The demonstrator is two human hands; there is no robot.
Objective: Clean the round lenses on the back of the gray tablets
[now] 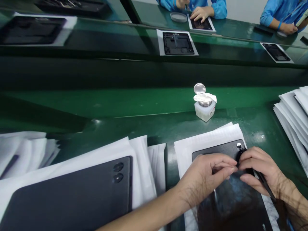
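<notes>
Dark tablet (pixel 208 153) lies back-up on white paper (pixel 199 141) on the green counter (pixel 144 109), long axis running away from the person, under both hands. Right hand (pixel 262 168) grips a black pen tool (pixel 267 189), tip at the far-right corner just below the lens (pixel 239 145). Left hand (pixel 207 176) is pinched shut at that tip; can't tell on what.

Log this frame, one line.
left hand: over tablet back | right hand: grips dark tool at lens corner | bottle: behind

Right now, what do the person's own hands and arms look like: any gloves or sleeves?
The left hand and right hand are bare: no gloves, no rings showing. The forearms are bare too, with no sleeves in view.
</notes>
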